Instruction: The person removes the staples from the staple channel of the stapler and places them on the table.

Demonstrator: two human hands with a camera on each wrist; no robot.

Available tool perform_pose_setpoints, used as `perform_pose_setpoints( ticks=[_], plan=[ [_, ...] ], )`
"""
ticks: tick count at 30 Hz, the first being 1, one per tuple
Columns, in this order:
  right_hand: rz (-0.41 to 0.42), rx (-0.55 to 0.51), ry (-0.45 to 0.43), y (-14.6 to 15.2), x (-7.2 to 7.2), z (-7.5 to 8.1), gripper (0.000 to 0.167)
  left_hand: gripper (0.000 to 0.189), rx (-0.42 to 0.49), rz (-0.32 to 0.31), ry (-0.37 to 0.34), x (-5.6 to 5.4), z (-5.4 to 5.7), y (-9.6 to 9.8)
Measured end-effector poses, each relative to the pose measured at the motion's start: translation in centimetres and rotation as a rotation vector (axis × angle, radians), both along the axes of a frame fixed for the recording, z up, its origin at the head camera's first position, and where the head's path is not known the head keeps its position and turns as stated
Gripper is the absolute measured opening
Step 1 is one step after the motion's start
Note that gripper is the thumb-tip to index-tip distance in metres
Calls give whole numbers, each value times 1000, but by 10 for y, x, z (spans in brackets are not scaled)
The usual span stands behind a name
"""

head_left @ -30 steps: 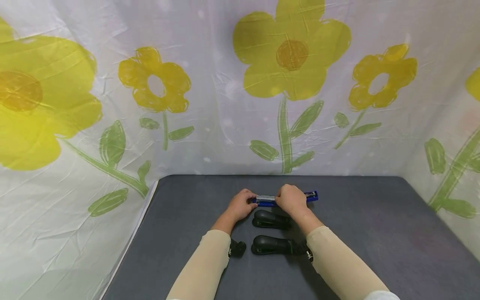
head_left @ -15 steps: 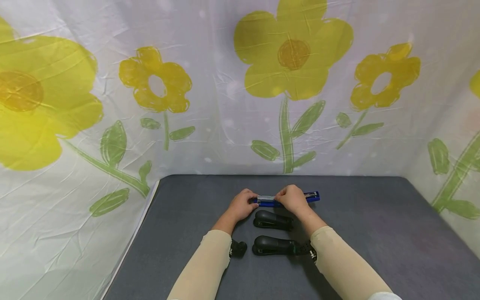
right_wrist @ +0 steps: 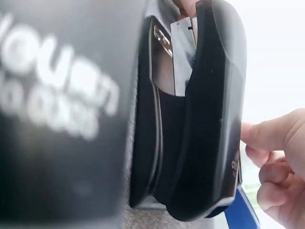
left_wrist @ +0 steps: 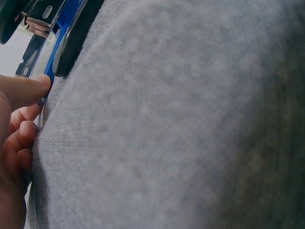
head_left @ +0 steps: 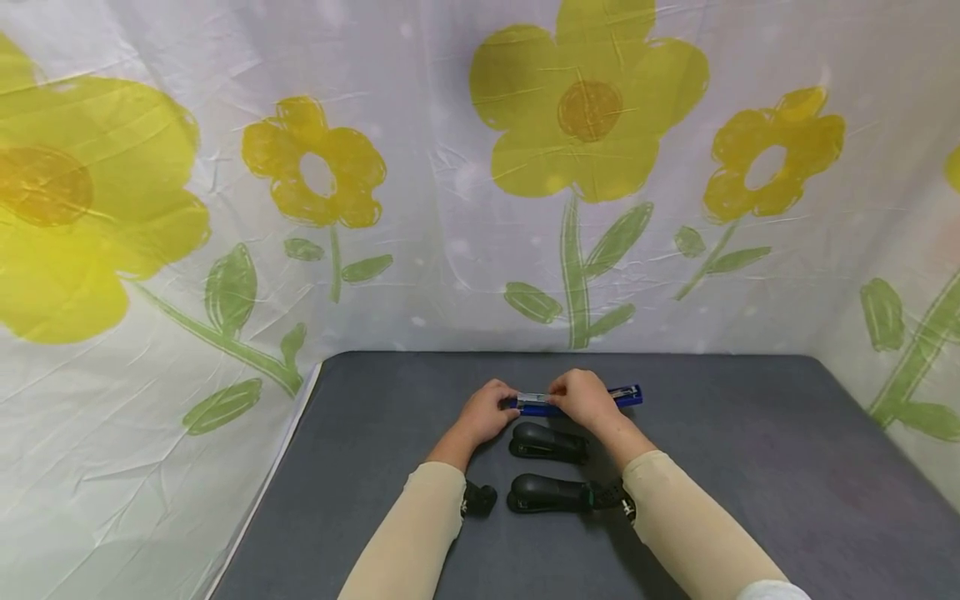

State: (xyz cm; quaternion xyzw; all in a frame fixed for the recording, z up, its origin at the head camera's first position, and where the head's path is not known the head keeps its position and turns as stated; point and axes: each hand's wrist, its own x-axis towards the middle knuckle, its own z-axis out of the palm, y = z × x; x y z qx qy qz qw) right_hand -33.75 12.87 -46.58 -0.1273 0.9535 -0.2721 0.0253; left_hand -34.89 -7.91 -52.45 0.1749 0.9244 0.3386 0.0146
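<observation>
In the head view a blue stapler (head_left: 628, 395) lies folded open across the table, its metal staple tray (head_left: 532, 399) exposed. My left hand (head_left: 483, 411) pinches its left end; in the left wrist view the thumb rests against the blue edge (left_wrist: 51, 67). Over the middle of the stapler is my right hand (head_left: 585, 397), its thumb and finger pinched together at the tray. Whether a strip of staples is between those fingertips cannot be seen. The right wrist view shows the right hand (right_wrist: 279, 162) with curled fingers, partly behind a black stapler (right_wrist: 209, 114).
Two black staplers (head_left: 549, 442) lie in a column nearer the body, between the forearms; the nearer stapler (head_left: 549, 493) is by the right wrist camera. A flowered curtain (head_left: 420, 275) hangs behind the grey table (head_left: 375, 433).
The right hand's fingers have shifted slightly on the stapler's tray, uncovering its fingertips. The left hand keeps its hold on the left end. The black staplers stay where they were.
</observation>
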Motion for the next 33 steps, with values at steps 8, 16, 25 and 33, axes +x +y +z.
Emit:
perform_pose_setpoints(
  ticks=[8, 16, 25, 33],
  plan=[
    [-12, 74, 16, 7, 1, 3, 15, 34, 9, 0, -8, 2, -1, 0],
    [-24, 14, 28, 28, 2, 14, 14, 34, 5, 6, 3, 0, -2, 0],
    [2, -10, 59, 53, 7, 20, 17, 35, -1, 8, 5, -1, -2, 1],
    [-7, 10, 77, 69, 12, 27, 15, 35, 5, 5, 8, -2, -3, 0]
  ],
)
